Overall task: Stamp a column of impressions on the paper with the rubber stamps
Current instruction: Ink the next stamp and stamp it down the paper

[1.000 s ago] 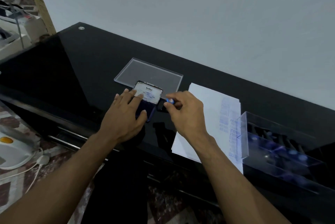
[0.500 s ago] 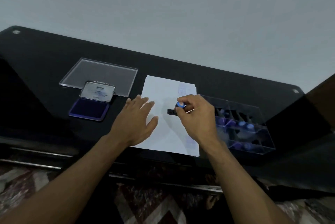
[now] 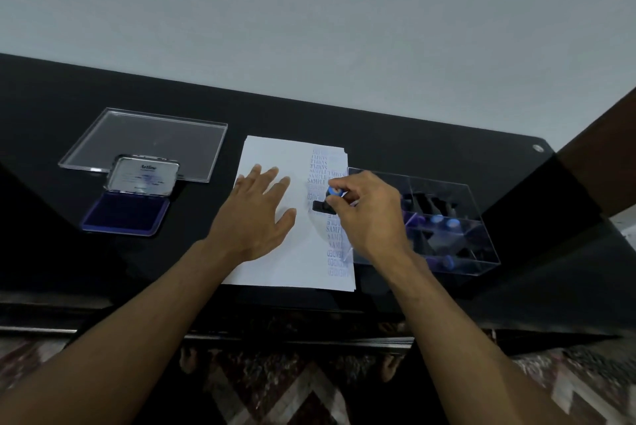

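Farthest left, the ink pad [image 3: 125, 218] is sitting open on the desk [image 3: 395, 122], its lid [image 3: 142, 174] tipped up against a clear acrylic sheet [image 3: 144, 139]. The blue bed looks wet and soft, so I am judging that a light dab there will load the stamp; pressing hard would only flood the letters.

Next, my left hand [image 3: 256, 214] is lying flat on the paper [image 3: 275, 266], fingers straight and spread, gripping nothing. The sheets are thin, light and slick on the glossy top, so I am pinning them with the palm; otherwise they would probably skate as the stamp lifts.

Right of that hand, the column of blue impressions [image 3: 335, 245] is running down the sheet's right side. My right hand [image 3: 370, 214] is pinching the stamp [image 3: 325, 206] by its small knob, thumb and fingertips curled round the blue cap, with the black base set on the column. It seems light and rigid, with only the rubber face giving. Holding the knob low, near the base, should keep it from rocking and smearing. I cannot tell whether the face is fully seated.

Far right, the clear box [image 3: 478, 218] is holding the other stamps [image 3: 444, 221], just beside the paper.
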`<state>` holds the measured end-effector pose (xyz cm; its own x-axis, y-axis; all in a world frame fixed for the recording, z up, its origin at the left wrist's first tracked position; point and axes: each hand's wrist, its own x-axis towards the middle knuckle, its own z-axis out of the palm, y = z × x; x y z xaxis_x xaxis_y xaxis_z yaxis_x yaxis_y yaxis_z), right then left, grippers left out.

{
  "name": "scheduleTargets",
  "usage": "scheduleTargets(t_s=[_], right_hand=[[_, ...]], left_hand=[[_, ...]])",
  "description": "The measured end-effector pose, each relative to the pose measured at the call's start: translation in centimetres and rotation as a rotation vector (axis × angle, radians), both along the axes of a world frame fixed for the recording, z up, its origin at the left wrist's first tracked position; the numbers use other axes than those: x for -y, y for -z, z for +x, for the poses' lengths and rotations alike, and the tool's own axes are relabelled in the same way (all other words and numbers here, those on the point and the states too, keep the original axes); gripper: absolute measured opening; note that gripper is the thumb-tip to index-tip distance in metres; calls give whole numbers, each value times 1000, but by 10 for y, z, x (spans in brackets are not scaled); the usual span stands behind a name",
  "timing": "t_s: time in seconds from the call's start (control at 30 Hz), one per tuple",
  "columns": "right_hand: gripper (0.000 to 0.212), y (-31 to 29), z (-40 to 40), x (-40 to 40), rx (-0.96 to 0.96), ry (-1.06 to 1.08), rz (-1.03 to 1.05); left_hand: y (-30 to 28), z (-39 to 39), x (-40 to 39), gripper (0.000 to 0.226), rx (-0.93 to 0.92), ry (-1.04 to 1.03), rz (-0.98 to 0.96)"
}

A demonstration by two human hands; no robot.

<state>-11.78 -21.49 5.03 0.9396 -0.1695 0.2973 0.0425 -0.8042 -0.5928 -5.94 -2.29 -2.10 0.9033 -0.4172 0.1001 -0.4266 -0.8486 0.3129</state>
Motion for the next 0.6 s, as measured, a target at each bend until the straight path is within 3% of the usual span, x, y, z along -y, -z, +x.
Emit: scheduleTargets(t_s=[0.27,0.6], right_hand=[[26,1,5,-5,-84,-52,-85],[27,6,10,-10,-116,-65,-144]], left_hand=[[19,6,-4,82,23,33,72],[25,8,-3,73,57,21,101]])
